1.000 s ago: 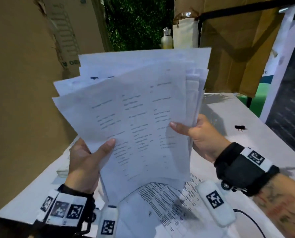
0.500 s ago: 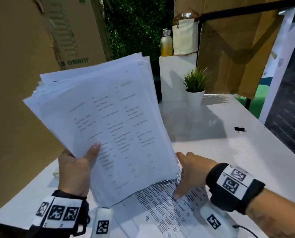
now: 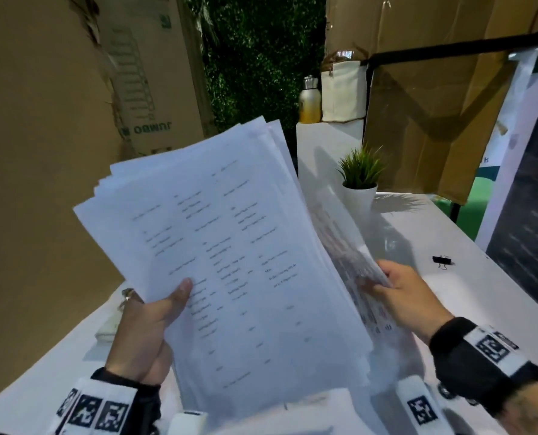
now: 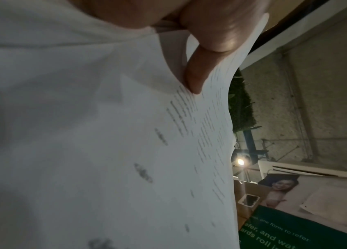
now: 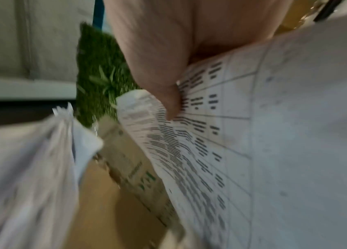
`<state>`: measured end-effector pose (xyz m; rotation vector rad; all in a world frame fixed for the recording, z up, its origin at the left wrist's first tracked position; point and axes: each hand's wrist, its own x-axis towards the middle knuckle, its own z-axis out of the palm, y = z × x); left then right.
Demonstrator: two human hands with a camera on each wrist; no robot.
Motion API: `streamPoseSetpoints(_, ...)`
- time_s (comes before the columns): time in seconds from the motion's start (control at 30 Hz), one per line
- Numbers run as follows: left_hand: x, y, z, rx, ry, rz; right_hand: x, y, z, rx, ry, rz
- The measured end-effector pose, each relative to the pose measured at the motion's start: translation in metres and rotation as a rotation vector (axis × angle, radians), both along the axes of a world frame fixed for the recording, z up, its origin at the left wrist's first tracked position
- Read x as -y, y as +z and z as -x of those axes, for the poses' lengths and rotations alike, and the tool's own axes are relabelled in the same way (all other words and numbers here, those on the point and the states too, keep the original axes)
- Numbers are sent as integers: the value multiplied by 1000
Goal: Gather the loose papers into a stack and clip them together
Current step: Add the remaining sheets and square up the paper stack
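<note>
A thick stack of printed white papers [image 3: 227, 262] is held up above the table, tilted to the left. My left hand [image 3: 148, 328] grips its lower left edge, thumb pressed on the top sheet [image 4: 194, 80]. My right hand [image 3: 409, 296] pinches a separate printed sheet [image 3: 352, 255] just behind the stack's right edge; the right wrist view shows the thumb on this gridded sheet [image 5: 211, 151]. A black binder clip [image 3: 441, 260] lies alone on the white table [image 3: 449, 293], to the right of my right hand.
A small potted plant [image 3: 359, 180] stands at the back of the table. Brown cardboard [image 3: 35, 152] rises along the left side, and more cardboard [image 3: 434, 120] hangs behind on the right. A dark poster [image 3: 531, 221] leans at the right edge. A bottle [image 3: 309, 100] stands on a white pedestal behind.
My right hand left the stack, went down to the sheet lying on the table, and has now lifted that sheet up beside the stack. The left hand kept hold of the stack.
</note>
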<state>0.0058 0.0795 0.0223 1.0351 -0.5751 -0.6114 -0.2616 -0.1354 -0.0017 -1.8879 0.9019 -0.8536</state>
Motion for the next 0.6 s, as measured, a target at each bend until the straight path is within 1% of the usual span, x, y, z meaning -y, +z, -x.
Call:
streamPoseSetpoints(0.07,9,-5,5,-71,-60,-10,-1,10,6,264,2,-130)
streamPoseSetpoints(0.1,13,-7,8,-107,-99,-14,-4,15,7,363,28,-198)
streamPoseSetpoints(0.13,16,-9,12,-142,-136,-19,-8,20,8,443,67,-251)
streamPoseSetpoints(0.2,24,-9,19,-190,-186,-34,-19,27,7,537,141,-342)
streamPoseSetpoints(0.23,28,-10,23,-193,-197,-42,-21,27,6,558,157,-373)
streamPoseSetpoints(0.3,35,-8,29,-175,-199,-47,-26,28,3,539,169,-409)
streamPoseSetpoints(0.43,43,-6,35,-157,-156,-68,-30,26,5,534,220,-448)
streamPoseSetpoints(0.5,46,-5,37,-146,-160,-83,-29,25,6,516,291,-421)
streamPoseSetpoints(0.6,48,-5,40,-126,-183,-83,-32,28,6,466,332,-335)
